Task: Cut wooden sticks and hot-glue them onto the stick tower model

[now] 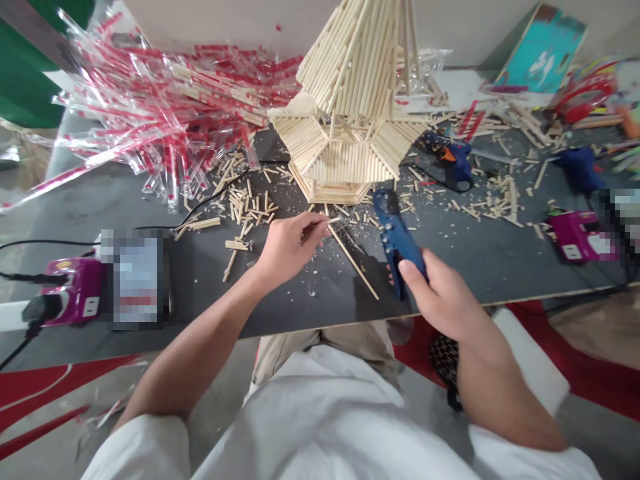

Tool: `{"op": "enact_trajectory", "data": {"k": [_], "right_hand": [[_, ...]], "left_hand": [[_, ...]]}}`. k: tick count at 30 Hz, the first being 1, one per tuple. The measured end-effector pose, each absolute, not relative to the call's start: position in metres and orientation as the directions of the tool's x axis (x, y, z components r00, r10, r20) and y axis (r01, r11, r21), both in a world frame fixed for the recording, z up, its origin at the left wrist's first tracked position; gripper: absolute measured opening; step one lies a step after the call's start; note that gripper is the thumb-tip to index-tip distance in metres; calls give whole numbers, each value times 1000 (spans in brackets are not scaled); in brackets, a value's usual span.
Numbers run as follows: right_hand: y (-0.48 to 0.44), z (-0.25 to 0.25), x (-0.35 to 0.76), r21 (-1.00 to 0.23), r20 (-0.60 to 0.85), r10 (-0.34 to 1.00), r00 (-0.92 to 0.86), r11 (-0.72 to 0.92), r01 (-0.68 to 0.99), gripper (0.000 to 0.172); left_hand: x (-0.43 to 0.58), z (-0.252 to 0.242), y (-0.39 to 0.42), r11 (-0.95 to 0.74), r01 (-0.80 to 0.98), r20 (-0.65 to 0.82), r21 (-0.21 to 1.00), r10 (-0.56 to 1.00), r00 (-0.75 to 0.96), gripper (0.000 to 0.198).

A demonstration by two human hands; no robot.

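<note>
Stick model (345,157) on table (280,310), left hand (295,243) — pinching a short stick (335,220), right hand (443,293) — gripping blue tool (400,233)

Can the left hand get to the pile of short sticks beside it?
Probably yes: the short sticks lie close to the left hand, with nothing standing between them, though it seems to pinch a small stick.
</note>
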State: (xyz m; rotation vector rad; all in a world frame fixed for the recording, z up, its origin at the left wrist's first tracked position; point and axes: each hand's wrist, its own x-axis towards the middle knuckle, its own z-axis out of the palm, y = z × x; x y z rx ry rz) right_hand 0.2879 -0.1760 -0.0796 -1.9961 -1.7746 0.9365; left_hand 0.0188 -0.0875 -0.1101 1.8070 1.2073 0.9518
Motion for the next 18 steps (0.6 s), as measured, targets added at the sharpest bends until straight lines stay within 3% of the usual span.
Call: {"op": "enact_trajectory", "data": {"k": [3, 7, 18], "right_hand": [[-178, -74, 265, -702, -327, 939, -103, -169, 691, 40], [-180, -74, 244, -771, -233, 954, -186, -65, 633, 34], [-185, -81, 231, -795, -186, 968, -170, -47, 604, 48]], "left_hand": [[20, -110, -90, -276, 398, 170, 875, 944, 283, 21], [21, -112, -92, -269, 388, 162, 881, 945, 285, 21], [21, -114, -97, -419, 562, 271, 714, 904, 329, 26]]}}
